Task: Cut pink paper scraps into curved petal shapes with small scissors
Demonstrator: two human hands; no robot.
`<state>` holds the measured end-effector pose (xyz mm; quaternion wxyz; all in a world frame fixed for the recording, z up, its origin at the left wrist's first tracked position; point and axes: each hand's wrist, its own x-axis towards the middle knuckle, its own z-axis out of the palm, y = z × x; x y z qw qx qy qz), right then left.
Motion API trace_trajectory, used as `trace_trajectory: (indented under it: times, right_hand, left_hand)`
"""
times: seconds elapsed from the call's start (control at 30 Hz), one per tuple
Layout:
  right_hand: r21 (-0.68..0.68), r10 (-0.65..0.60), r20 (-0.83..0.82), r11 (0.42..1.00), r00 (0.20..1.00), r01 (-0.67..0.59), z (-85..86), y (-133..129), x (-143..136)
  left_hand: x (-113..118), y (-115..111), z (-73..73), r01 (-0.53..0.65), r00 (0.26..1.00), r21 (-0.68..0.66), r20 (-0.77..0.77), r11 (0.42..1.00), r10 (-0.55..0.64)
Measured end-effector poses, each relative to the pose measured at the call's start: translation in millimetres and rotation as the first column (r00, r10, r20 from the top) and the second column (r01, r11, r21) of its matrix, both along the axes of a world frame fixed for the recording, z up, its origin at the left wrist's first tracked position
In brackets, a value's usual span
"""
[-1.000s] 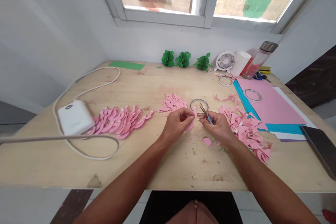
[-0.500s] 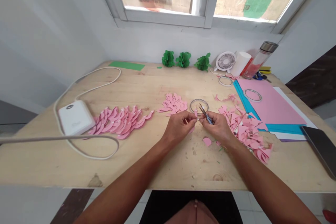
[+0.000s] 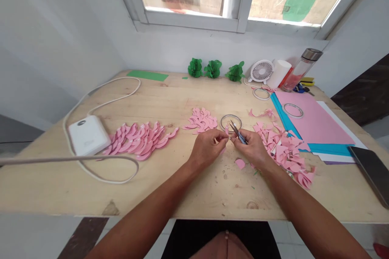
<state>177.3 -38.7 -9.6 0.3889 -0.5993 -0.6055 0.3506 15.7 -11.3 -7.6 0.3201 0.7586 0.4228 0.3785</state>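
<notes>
My left hand [image 3: 209,145] pinches a small pink paper piece [image 3: 226,130] between thumb and fingertips. Close beside it, my right hand [image 3: 251,147] is closed around a pair of scissors [image 3: 239,132], blades pointing up and away. The fingertips of both hands nearly meet. Just beyond them lies a roll of tape [image 3: 231,123] on the table. Behind my left hand is a pile of cut pink paper pieces [image 3: 200,120]. Farther left, curved pink pieces with pale tips [image 3: 142,141] overlap in rows. Pink paper scraps [image 3: 287,153] are heaped right of my right hand.
A white power bank [image 3: 88,135] with a looping cable sits left. Green paper shapes [image 3: 212,68], a small fan [image 3: 261,71] and a glass bottle [image 3: 300,71] stand along the back. Coloured paper sheets [image 3: 319,123] and a phone [image 3: 370,174] lie right.
Almost nothing differs. The hands stay together at the same spot, with the right thumb and fingertips shifted very slightly; the view has moved a touch.
</notes>
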Motion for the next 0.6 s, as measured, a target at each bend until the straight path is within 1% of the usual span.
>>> trace_trajectory:
  times: [0.2,0.33,0.47,0.6]
  right_hand:
    - [0.004,-0.002,0.037,1.0,0.999,0.002,1.1,-0.5,0.3]
    - [0.005,-0.005,0.065,1.0,0.998,0.005,2.2,-1.4,-0.2]
    - [0.018,-0.004,0.103,1.0,0.995,0.003,2.0,-1.8,-1.2]
    - [0.02,0.008,0.106,1.0,0.994,-0.011,2.0,-2.2,-2.2]
  left_hand:
    - [0.1,-0.1,0.5,0.023,0.999,-0.049,0.034,0.999,-0.022]
    - [0.5,-1.0,1.0,0.015,0.998,-0.079,0.062,0.997,-0.01]
    - [0.7,-1.5,1.2,0.002,0.998,-0.073,0.059,0.997,0.002]
    - [0.7,-2.0,1.3,-0.017,0.999,-0.056,0.046,0.998,0.02]
